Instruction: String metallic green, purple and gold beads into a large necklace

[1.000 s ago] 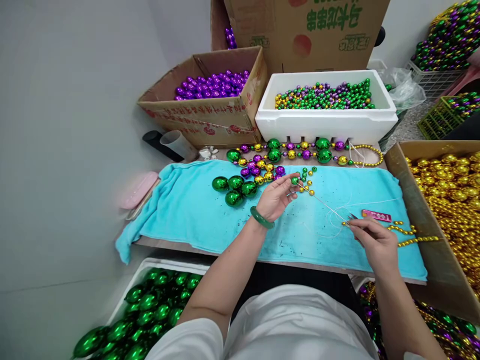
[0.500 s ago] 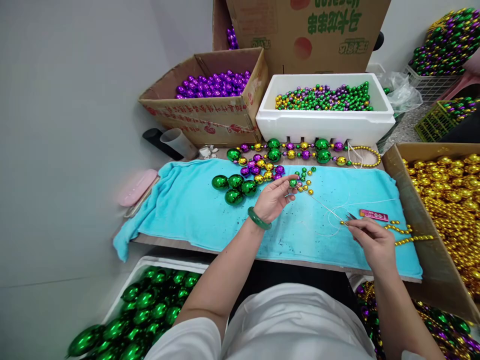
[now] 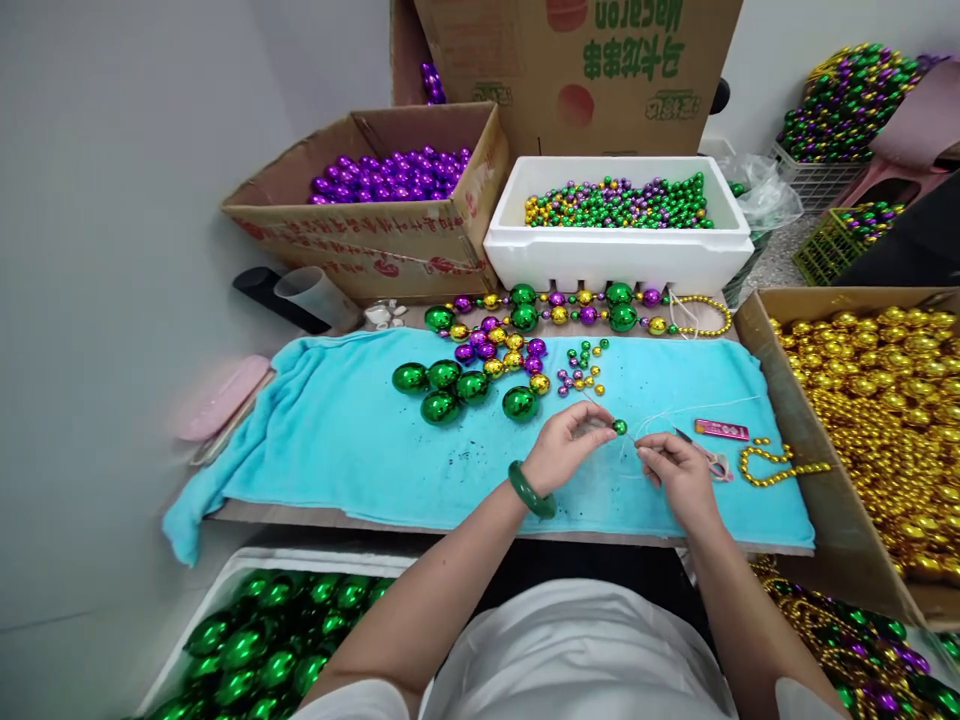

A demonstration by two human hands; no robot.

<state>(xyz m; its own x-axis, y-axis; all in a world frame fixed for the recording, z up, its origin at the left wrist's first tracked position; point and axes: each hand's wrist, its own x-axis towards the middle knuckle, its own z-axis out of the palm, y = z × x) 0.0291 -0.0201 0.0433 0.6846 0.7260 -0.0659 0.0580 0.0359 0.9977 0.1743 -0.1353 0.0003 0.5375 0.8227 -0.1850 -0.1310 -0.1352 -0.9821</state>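
Note:
My left hand (image 3: 574, 442), with a green bangle (image 3: 531, 490) on its wrist, is closed in a pinch at a small shiny green bead (image 3: 619, 426). A thin needle-like tip sticks up behind its fingers. Just to the right, my right hand (image 3: 679, 475) pinches a fine white thread (image 3: 660, 415) near the bead; part of the thread loops on the blue towel (image 3: 337, 440). Small beads (image 3: 583, 368) in green, purple and gold lie beyond my left hand. Large green beads (image 3: 440, 407) and purple and gold ones (image 3: 495, 350) lie to the left.
Behind the towel lies a beaded necklace (image 3: 559, 315), before a white foam box (image 3: 615, 245) and a carton of purple beads (image 3: 360, 240). Scissors (image 3: 718, 463), a pink packet (image 3: 721, 429) and a gold bead strand (image 3: 765, 480) lie right, beside a carton of gold beads (image 3: 817, 560).
My hands have come close together; the long straight needle or wire stretched between them no longer shows. My left hand has moved nearer with the green bead, uncovering a large green bead and scissors.

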